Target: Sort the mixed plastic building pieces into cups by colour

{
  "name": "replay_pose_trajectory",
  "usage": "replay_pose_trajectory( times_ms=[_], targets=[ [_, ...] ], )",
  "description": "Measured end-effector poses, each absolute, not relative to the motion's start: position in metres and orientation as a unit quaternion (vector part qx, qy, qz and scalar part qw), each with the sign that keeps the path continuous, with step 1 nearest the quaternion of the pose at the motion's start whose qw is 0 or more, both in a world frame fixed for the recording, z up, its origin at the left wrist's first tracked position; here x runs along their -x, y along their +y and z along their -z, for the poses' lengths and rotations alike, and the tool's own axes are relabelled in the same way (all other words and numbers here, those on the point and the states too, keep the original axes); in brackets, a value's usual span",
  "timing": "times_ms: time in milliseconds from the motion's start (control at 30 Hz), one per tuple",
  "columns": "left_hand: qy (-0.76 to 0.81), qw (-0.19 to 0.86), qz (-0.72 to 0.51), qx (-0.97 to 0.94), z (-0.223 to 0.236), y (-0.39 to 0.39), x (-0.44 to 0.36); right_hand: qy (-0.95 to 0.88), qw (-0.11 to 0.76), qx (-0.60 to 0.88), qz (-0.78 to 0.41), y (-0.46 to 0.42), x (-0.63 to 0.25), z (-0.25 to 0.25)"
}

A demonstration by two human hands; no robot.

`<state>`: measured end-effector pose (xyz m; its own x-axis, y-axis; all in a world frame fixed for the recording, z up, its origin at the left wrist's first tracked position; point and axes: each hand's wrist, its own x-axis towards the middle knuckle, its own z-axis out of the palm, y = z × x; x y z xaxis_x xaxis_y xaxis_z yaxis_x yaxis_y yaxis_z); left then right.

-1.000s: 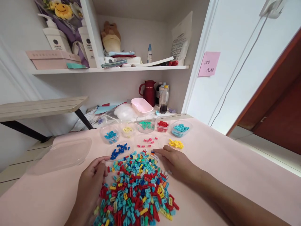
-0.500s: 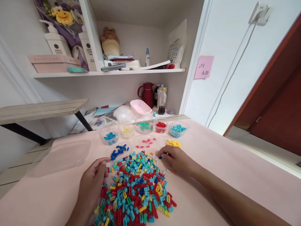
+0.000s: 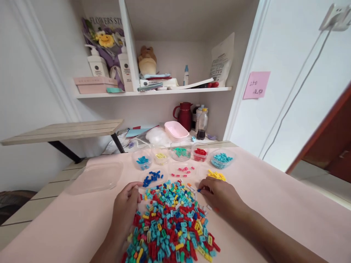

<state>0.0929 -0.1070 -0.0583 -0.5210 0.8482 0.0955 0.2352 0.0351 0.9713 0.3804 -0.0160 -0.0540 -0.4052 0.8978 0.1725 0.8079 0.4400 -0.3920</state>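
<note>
A large heap of small toy building bricks in mixed colours lies in front of me. My left hand rests at its left edge, fingers curled together, beside the clear lid with dark blue bricks. Whatever those fingers hold, if anything, is hidden. At the heap's right edge, my right hand pinches a small dark blue brick at its fingertips. Just beyond that hand lie yellow bricks. Pink bricks are spread out between the dark blue and yellow groups.
Clear tubs hold blue bricks, pale yellow bricks, green bricks, red bricks and turquoise bricks. A clear lid lies left. Behind stand a pink basin, a red jug and a bottle.
The whole view has shifted, so everything sits further right and slightly lower in the picture. My right hand still pinches the dark blue brick; both hands stay by the heap.
</note>
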Motion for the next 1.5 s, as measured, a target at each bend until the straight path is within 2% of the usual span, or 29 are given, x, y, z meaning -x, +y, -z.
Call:
replay_pose_trajectory(
  times_ms=[133, 333, 467, 667, 800, 1233, 1400, 1500],
  targets=[
    [0.659, 0.261, -0.585, -0.395, 0.059, -0.108, -0.094, -0.823, 0.195, 0.514, -0.14, -0.013, -0.382, 0.051],
    [0.651, 0.256, -0.596, -0.394, 0.064, -0.107, -0.092, -0.827, 0.183, 0.46, -0.267, 0.0, -0.362, 0.032],
    [0.649, 0.259, -0.598, -0.392, 0.066, -0.107, -0.091, -0.846, 0.18, 0.429, -0.259, 0.01, -0.318, 0.024],
    [0.648, 0.257, -0.599, -0.394, 0.064, -0.109, -0.092, -0.84, 0.222, 0.417, -0.267, 0.026, -0.247, 0.021],
    [0.644, 0.254, -0.603, -0.395, 0.065, -0.109, -0.09, -0.834, 0.255, 0.406, -0.273, 0.029, -0.23, 0.016],
    [0.638, 0.277, -0.603, -0.391, 0.064, -0.109, -0.09, -0.743, 0.329, 0.446, -0.375, 0.01, -0.367, 0.029],
    [0.647, 0.277, -0.594, -0.391, 0.062, -0.11, -0.091, -0.73, 0.337, 0.437, -0.402, 0.008, -0.383, 0.042],
    [0.652, 0.276, -0.587, -0.394, 0.06, -0.109, -0.092, -0.773, 0.314, 0.41, -0.37, 0.003, -0.379, 0.049]
  ],
)
